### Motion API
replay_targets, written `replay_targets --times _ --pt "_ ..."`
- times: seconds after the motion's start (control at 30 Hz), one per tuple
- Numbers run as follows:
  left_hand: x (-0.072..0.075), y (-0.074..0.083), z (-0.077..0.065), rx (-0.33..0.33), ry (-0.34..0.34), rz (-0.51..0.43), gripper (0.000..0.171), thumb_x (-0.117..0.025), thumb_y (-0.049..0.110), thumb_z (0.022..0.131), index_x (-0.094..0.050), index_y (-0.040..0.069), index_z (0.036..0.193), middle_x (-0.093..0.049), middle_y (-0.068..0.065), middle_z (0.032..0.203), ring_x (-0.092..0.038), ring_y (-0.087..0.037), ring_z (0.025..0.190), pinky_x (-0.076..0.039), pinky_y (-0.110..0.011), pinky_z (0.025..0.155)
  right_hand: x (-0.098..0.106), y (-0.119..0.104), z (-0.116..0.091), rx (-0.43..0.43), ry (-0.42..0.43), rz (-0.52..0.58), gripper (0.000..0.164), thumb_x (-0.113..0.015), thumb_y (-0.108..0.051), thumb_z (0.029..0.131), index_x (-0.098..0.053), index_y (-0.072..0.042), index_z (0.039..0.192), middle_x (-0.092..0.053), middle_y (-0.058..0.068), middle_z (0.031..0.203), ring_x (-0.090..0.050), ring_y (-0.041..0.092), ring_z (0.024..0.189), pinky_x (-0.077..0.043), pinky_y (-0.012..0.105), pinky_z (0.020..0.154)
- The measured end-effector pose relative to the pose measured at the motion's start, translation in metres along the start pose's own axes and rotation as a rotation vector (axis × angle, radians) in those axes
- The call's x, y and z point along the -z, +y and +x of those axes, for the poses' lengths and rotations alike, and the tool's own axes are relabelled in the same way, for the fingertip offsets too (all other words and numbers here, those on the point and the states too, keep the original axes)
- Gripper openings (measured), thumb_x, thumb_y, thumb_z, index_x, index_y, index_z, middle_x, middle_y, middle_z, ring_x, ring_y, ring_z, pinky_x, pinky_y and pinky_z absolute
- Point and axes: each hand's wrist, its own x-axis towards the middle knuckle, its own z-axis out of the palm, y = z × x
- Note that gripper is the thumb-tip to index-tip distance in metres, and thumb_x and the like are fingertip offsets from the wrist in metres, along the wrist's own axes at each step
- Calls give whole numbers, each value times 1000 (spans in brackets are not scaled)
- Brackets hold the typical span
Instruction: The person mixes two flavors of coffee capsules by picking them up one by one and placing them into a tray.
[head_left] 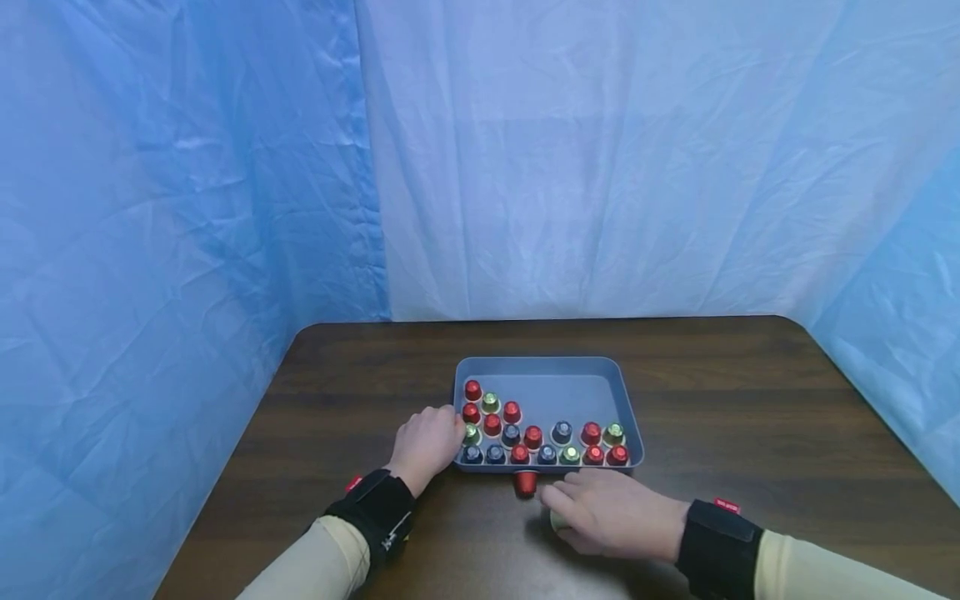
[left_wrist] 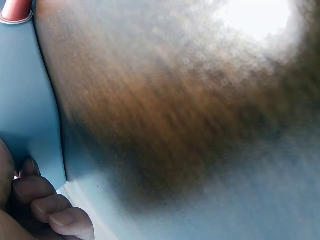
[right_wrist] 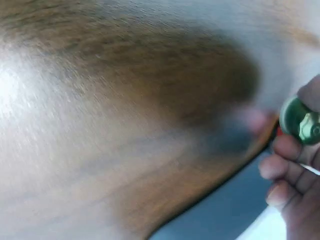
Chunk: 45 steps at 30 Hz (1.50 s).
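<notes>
A shallow blue-grey tray (head_left: 573, 392) lies on the table, holding several red, green and dark blue coffee capsules (head_left: 532, 437) in staggered rows. At its left side, my left hand (head_left: 427, 442) grips the tray wall; in the left wrist view its curled fingers (left_wrist: 50, 202) are at the tray's edge. My right hand (head_left: 611, 512), in front of the tray's near right part, pinches a green coffee capsule (right_wrist: 306, 125) between thumb and fingers. From the head view that capsule is mostly covered by the hand. A single red capsule (head_left: 526, 483) is outside the tray, by its front wall.
The dark wood-grain table (head_left: 360, 367) has rounded far corners. Light blue cloth (head_left: 600, 167) hangs behind it and along both sides. Capsules fill the tray's near rows and left side, while its bare floor shows at the far right.
</notes>
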Motion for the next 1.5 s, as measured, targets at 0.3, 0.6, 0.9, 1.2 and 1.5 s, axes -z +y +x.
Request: replay_targets --times 0.3,0.6,0.9,1.2,1.5 --pt "2 1 -1 -7 11 8 28 -59 31 103 -66 6 92 -54 -4 65 -53 -18 56 -45 -32 54 14 -1 1 86 9 -69 19 -75 -29 95 -65 -23 110 -69 -16 97 -64 -3 89 -53 17 80" --pt "3 1 -2 -4 15 -8 27 -60 31 103 -67 7 93 -54 -3 66 -53 -17 57 -46 -31 55 43 1 8 -6 22 -3 23 -78 -31 92 -61 -23 105 -67 -16 91 -60 -2 81 -53 19 75" --pt "2 0 -3 -14 14 -22 26 -61 30 102 -67 7 92 -54 -3 65 -53 -17 56 -46 -30 55 73 5 14 -58 39 -54 22 -76 -33 93 -63 -20 105 -65 -14 87 -55 -2 74 -51 17 69" --pt "0 -2 -2 -18 30 -31 26 -62 30 102 -67 7 90 -54 -3 65 -53 -16 56 -46 -30 54 86 15 17 -66 83 -123 23 -80 -26 91 -67 -17 108 -66 -10 88 -58 -1 73 -54 19 69" --pt "-4 -2 -1 -22 46 -53 26 -62 29 102 -67 8 86 -53 -3 64 -53 -16 56 -45 -30 53 88 27 22 -111 109 -124 23 -80 -28 90 -70 -17 109 -67 -8 91 -60 3 78 -56 23 73"
